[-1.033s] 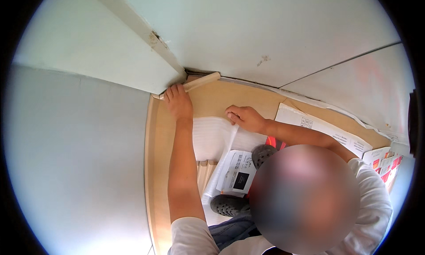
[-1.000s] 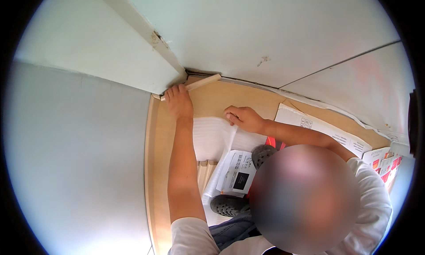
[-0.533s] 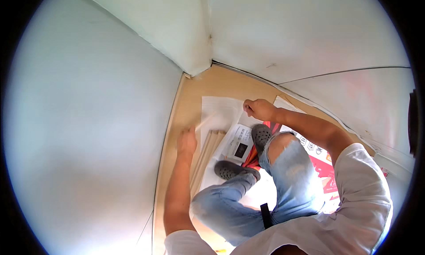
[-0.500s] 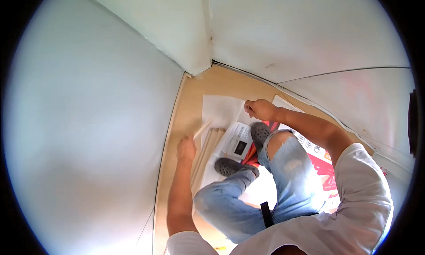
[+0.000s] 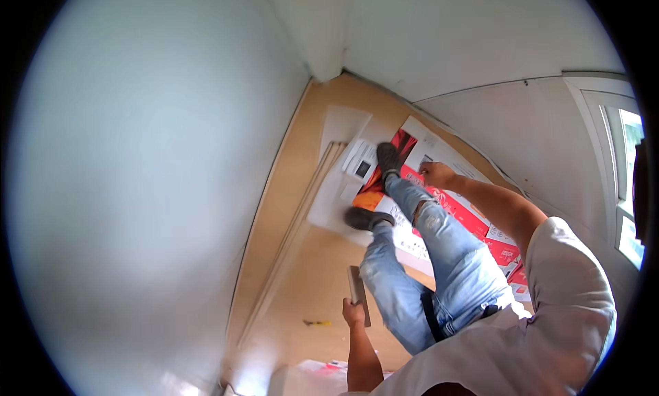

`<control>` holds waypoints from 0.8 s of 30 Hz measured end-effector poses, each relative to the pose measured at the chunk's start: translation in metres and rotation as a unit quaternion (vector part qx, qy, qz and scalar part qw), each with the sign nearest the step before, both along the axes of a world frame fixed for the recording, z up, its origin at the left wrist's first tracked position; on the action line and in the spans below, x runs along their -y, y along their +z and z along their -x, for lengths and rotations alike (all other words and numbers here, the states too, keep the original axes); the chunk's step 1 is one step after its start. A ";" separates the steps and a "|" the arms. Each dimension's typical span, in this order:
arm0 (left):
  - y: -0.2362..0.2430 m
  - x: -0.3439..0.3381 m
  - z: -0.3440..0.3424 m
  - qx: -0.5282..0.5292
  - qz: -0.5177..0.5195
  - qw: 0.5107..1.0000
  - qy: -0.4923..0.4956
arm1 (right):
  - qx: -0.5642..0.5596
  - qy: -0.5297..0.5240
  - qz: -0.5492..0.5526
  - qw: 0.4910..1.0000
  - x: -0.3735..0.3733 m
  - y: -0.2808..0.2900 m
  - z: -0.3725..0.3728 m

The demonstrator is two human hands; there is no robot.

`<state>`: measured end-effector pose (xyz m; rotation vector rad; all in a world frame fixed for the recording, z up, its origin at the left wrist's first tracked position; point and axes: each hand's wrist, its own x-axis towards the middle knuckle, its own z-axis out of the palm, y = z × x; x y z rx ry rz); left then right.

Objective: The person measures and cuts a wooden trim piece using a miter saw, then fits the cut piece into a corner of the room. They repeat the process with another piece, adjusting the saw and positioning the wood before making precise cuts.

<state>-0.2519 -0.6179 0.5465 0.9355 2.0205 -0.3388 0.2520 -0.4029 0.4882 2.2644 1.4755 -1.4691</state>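
Note:
My left hand [image 5: 354,313] is closed around a short, flat strip of board [image 5: 357,291], brownish grey, held low beside my left leg. In front of my right knee, my right hand [image 5: 438,174] is curled into a loose fist over the red and white printed cardboard [image 5: 461,210]. Whatever its fingers hold, if anything, is hidden. Several long, thin wooden strips [image 5: 300,209] lie on the floor to the left of my feet, partly on a whitish translucent sheet [image 5: 334,199].
Dark clogs [image 5: 388,160] on my feet press on the printed sheets. A small yellow and black tool [image 5: 317,322] lies on the wood-coloured floor [image 5: 302,286]. Pale walls [image 5: 158,176] meet in a corner ahead; a window [image 5: 630,155] is at the right.
My view has swung, bringing in the window and the floor tool. My left hand has come down and back with the strip; my right hand has moved away from the translucent sheet's edge to the cardboard.

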 end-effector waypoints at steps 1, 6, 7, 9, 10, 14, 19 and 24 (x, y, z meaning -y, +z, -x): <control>0.015 0.021 0.007 -0.014 -0.014 0.999 0.027 | 0.026 0.047 -0.026 0.998 0.011 0.004 0.004; 0.059 0.041 0.016 -0.064 -0.098 0.988 0.102 | -0.083 -0.135 0.056 0.986 0.082 0.031 0.009; 0.064 0.050 0.022 -0.068 -0.141 0.982 0.110 | -0.118 -0.165 0.057 0.978 0.092 0.044 0.012; 0.091 0.039 0.026 -0.082 -0.201 0.969 0.115 | -0.166 -0.212 0.012 0.963 0.117 0.057 0.026; 0.106 0.040 0.033 -0.073 -0.228 0.962 0.132 | -0.156 -0.219 0.005 0.963 0.133 0.063 0.035; 0.178 0.078 0.085 -0.037 -0.337 0.928 0.153 | -0.090 -0.149 0.000 0.985 0.223 0.037 0.041; 0.259 0.177 0.127 -0.071 -0.371 0.901 0.212 | -0.040 0.004 0.039 0.998 0.304 0.066 0.098; 0.247 0.322 0.159 -0.157 -0.359 0.873 0.291 | -0.086 0.083 0.060 0.991 0.297 0.116 0.193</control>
